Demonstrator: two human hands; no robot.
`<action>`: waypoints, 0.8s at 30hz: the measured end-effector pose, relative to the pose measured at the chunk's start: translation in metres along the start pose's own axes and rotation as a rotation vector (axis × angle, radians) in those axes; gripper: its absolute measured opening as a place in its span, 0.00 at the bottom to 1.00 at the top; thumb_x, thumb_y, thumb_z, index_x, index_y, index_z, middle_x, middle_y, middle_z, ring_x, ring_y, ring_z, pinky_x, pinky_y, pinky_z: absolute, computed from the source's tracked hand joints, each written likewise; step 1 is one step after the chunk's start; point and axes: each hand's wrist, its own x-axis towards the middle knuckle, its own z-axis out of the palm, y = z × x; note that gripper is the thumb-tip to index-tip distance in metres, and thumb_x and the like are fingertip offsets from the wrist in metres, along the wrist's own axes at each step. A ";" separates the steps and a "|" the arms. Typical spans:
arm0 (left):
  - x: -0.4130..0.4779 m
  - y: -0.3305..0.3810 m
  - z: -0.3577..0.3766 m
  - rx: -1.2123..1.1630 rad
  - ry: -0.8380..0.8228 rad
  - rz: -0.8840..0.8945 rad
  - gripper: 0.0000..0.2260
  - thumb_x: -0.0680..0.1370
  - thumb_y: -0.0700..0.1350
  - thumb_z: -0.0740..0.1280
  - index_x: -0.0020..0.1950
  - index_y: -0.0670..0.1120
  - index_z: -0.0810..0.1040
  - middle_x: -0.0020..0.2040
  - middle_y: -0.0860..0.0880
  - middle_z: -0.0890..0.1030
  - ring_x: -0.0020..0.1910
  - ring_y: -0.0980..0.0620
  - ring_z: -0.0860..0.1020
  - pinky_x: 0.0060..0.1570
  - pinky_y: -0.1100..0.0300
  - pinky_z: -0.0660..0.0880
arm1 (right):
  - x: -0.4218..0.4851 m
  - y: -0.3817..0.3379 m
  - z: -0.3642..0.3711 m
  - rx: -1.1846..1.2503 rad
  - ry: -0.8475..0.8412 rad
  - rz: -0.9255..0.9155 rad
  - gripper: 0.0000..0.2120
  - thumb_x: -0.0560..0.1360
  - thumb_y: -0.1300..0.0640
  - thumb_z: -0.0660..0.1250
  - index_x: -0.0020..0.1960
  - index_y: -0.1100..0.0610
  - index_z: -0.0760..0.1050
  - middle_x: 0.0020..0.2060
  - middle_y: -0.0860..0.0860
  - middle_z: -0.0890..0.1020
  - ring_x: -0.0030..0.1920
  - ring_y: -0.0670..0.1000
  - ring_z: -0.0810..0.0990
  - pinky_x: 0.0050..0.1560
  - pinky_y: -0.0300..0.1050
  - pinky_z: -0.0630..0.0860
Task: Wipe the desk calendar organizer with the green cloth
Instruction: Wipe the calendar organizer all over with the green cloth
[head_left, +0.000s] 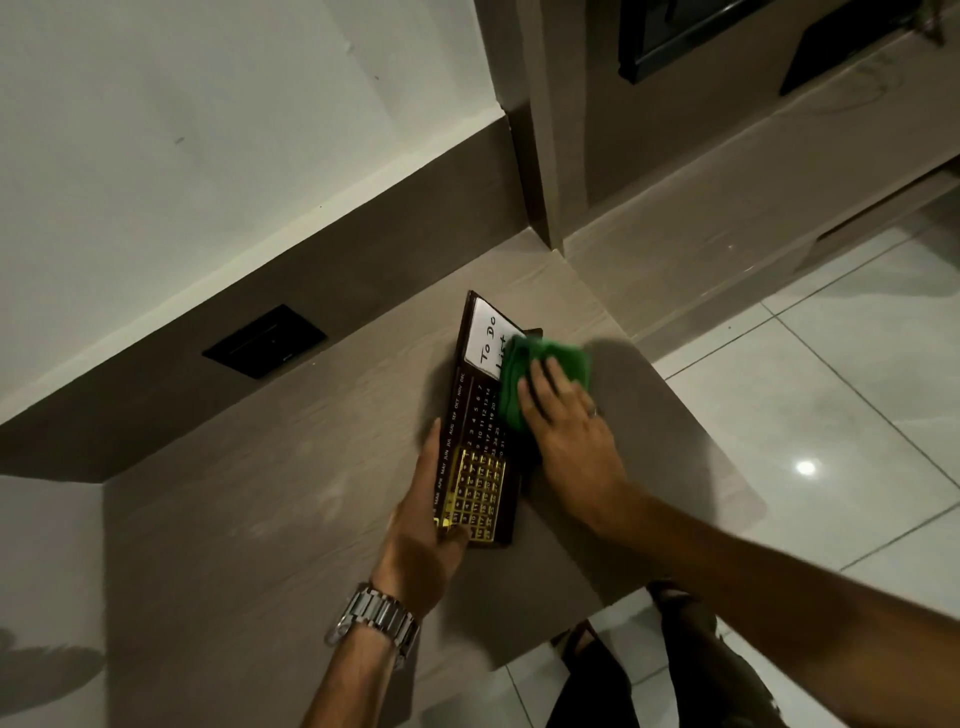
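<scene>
Dark calendar organizer (475, 431), gold grid

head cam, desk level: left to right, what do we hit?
Black rectangular wall socket plate → silver metal wristwatch → left hand gripping the calendar's near end → dark brown desk calendar organizer → green cloth under the right hand → white glossy floor tiles.
</scene>
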 end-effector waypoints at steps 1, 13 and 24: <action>0.001 -0.001 0.000 -0.009 0.003 0.007 0.46 0.71 0.28 0.68 0.77 0.58 0.48 0.62 0.81 0.65 0.62 0.80 0.65 0.52 0.81 0.68 | -0.021 -0.006 0.007 0.002 -0.029 -0.054 0.41 0.72 0.60 0.70 0.78 0.56 0.51 0.77 0.57 0.50 0.76 0.57 0.43 0.71 0.60 0.51; 0.000 0.003 0.000 -0.026 -0.039 -0.053 0.47 0.71 0.29 0.68 0.78 0.56 0.45 0.63 0.68 0.68 0.60 0.72 0.71 0.62 0.58 0.70 | 0.070 0.014 -0.022 -0.072 0.077 0.144 0.34 0.75 0.65 0.66 0.76 0.58 0.55 0.76 0.62 0.55 0.76 0.61 0.51 0.69 0.58 0.62; -0.001 0.010 0.010 -0.018 0.052 -0.090 0.47 0.73 0.31 0.68 0.76 0.61 0.40 0.72 0.50 0.68 0.57 0.60 0.77 0.44 0.73 0.74 | -0.121 -0.042 0.014 0.048 -0.234 -0.224 0.42 0.61 0.56 0.80 0.71 0.55 0.68 0.73 0.57 0.66 0.73 0.59 0.61 0.64 0.60 0.71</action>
